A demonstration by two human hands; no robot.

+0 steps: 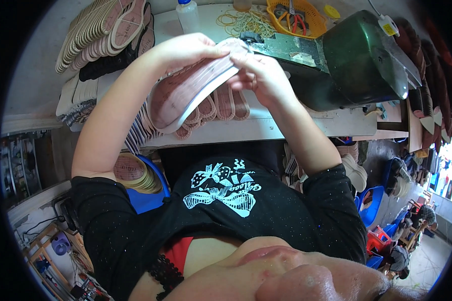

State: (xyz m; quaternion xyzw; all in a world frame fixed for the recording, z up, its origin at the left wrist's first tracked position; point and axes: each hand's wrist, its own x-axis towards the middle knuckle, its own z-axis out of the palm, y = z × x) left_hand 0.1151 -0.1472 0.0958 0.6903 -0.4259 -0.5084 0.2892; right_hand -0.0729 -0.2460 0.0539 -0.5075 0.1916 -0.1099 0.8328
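Person's L hand [198, 49] & R hand [262, 75] both pinch the far end of a pink insole stack [173, 98], thumbs on top, held just L of the green machine [359, 60]. More loose insoles [226, 103] lie L of machine; yellow basket [317, 29] behind its arm, bottle [188, 19] farther L.

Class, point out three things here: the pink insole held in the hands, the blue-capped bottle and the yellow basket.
Pink insole [186, 91]: head view, middle of its pink face.
Blue-capped bottle [188, 20]: head view, its translucent body.
Yellow basket [315, 21]: head view, its right-hand wall.
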